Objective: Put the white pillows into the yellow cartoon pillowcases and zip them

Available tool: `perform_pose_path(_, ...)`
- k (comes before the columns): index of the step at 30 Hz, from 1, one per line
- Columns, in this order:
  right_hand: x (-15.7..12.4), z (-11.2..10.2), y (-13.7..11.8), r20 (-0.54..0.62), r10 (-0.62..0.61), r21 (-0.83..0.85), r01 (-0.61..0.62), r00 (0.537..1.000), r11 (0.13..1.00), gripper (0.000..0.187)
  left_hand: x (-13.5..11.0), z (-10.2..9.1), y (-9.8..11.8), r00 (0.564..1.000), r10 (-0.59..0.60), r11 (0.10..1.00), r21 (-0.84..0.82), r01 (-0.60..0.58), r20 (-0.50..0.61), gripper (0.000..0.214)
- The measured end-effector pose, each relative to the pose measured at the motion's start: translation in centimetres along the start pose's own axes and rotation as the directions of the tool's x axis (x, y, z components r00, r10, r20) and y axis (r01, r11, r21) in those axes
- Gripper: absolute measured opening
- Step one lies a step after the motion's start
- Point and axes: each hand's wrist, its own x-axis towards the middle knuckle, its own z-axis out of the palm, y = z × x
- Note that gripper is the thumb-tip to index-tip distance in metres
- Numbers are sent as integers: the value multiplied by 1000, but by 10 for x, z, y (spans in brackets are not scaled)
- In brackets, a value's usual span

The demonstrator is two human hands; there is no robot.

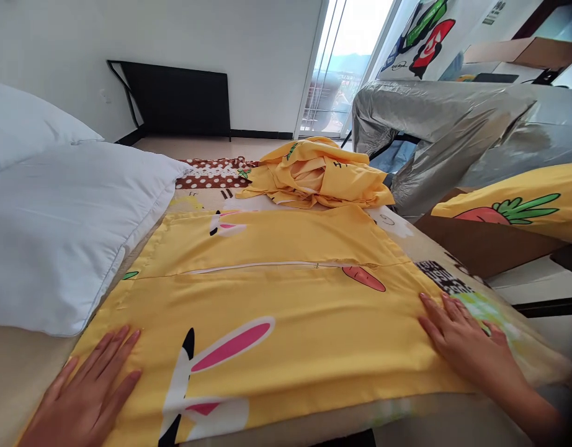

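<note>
my left hand and right hand lie flat and open, well apart, on the near corners of the yellow pillowcase, spread smooth on the bed; the crumpled yellow heap beyond lies untouched

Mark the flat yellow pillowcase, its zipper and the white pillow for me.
flat yellow pillowcase (314,323): head view, plain yellow cloth below the zipper.
zipper (267,266): head view, middle of the white zip line.
white pillow (58,248): head view, middle of its top face.
</note>
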Motion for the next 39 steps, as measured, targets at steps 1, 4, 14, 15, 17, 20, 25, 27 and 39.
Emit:
perform_pose_path(1, 2, -4, -8, -34, -15, -17, 14, 999, 1000, 56, 1, -1, -3, 1000, 15, 1000, 19, -15, 17, 59)
perform_pose_path(4, 10, -21, -51, -146, -147, 8, 149, 978, 989, 53, 13, -10, 2, 996, 84, 992, 93, -84, 10, 60)
perform_pose_path(14, 7, -100, -207, -158, -685, 373, 685, 711, 625, 45, 34, -31, 27, 986, 144, 983, 129, -133, -79, 53)
perform_pose_path(15, 8, -100, -211, -145, -701, 406, 688, 699, 602, 44, 34, -31, 23, 988, 141, 985, 105, -134, -64, 51)
perform_pose_path(17, 11, -96, -215, -125, -716, 459, 679, 687, 572, 41, 34, -31, 16, 990, 136, 989, 59, -133, -46, 50)
perform_pose_path(20, 16, -83, -210, -116, -734, 507, 676, 669, 535, 45, 35, -31, 13, 990, 130, 991, 27, -129, -52, 48)
perform_pose_path(25, 17, -63, -188, -153, -754, 485, 713, 639, 506, 47, 33, -33, 18, 994, 101, 995, 9, -101, -47, 45)
perform_pose_path(27, 15, -59, -179, -193, -742, 452, 729, 642, 514, 43, 32, -33, 20, 995, 89, 996, 3, -89, -41, 44)
perform_pose_path(39, 2, -77, -165, -311, -712, 435, 760, 630, 483, 27, 36, -46, 26, 997, 64, 997, -35, -63, 34, 44)
